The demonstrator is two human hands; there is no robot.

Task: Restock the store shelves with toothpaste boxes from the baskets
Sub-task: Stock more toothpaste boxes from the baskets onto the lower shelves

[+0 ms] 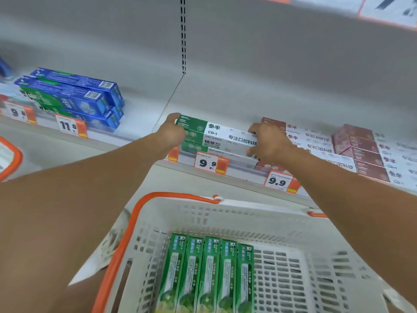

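Note:
A stack of green-and-white toothpaste boxes (216,134) lies lengthwise at the front of the shelf (144,114). My left hand (171,132) grips the stack's left end. My right hand (268,141) grips its right end, fingers curled over the top box. Below my arms stands a white basket (282,222) with orange handles. Several green toothpaste boxes (207,274) lie side by side in its left half.
Blue toothpaste boxes (74,98) are stacked on the shelf at the left. Maroon-and-white boxes (352,150) fill the shelf to the right. Price tags (209,163) line the shelf edge. A second orange-rimmed basket (9,157) shows at the far left.

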